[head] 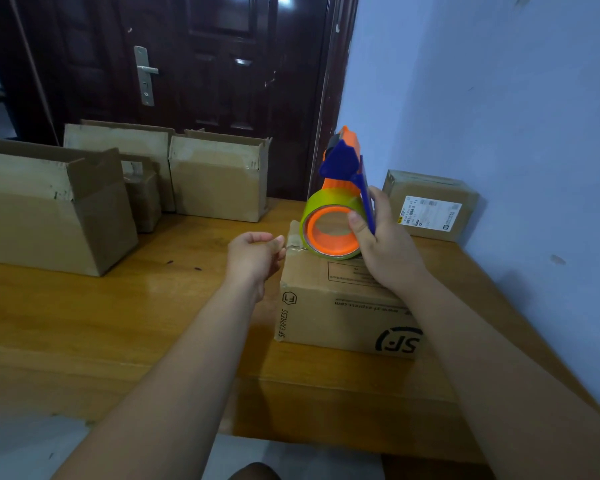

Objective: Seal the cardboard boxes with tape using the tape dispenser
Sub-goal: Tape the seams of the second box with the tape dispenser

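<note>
Head view: the only view given; everything below is read from it.
Sealing box: a printed cardboard box [343,313] is set on the table's near right part, directly ahead of both hands, its long axis running left to right.
Tape dispenser [342,174]: it is held upright over the box's far top edge, with the green tape roll [333,233] low, at or just above the cardboard.
Right hand [381,247]: it is wrapped around the dispenser's blue frame, thumb laid beside the roll's orange core.
Left hand [253,254]: its fingers are curled, and the tape end [293,237] appears to be pinched at the box's far left corner.
Key relation: the loose end lies left of the roll, so the right hand is judged nearer the seam and a pull rightward along the long axis is suggested.
Surface: a glossy wooden table [118,306], on which a few dark specks are seen.
Other boxes: open cartons [49,209] are stood at the far left, and a labelled parcel [430,206] is placed against the wall.
Room: a dark door [205,64] is seen behind, a pale blue wall [499,98] to the right.
</note>
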A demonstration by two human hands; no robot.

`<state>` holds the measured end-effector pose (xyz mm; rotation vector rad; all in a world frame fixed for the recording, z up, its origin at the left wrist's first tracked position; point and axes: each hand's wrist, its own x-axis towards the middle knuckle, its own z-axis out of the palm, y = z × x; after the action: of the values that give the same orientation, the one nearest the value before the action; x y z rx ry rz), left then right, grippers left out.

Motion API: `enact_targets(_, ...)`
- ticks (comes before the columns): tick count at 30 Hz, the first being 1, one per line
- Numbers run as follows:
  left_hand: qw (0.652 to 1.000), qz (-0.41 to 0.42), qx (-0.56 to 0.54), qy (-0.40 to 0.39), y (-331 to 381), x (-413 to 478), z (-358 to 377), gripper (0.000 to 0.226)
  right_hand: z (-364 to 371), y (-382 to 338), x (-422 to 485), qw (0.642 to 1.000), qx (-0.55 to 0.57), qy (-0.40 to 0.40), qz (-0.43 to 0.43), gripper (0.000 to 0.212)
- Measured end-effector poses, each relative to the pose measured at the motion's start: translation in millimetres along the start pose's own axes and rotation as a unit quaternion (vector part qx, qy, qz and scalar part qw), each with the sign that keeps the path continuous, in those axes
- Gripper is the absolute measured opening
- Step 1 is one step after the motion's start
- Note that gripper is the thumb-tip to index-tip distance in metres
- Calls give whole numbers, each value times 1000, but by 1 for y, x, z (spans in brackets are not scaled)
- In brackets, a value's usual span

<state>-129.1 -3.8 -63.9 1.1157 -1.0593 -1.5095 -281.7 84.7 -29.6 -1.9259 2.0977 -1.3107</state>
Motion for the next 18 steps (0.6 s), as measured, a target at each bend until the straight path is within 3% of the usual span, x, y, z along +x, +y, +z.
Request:
enact_targets(10,975,134,173,48,-5,-7,7,48,1,3,1,999,28,-21,-2,61)
enact_targets(12,982,107,153,38,-6,-9,9,50,0,1,1,999,29,-24,2,60)
enact_targets(16,998,-48,34,-26,-7,-12,9,33,-1,2,2,999,35,-27,4,62)
enact_targets(18,996,-69,30,-44,-7,-13,8,30,0,3,3,999,42,-30,4,63)
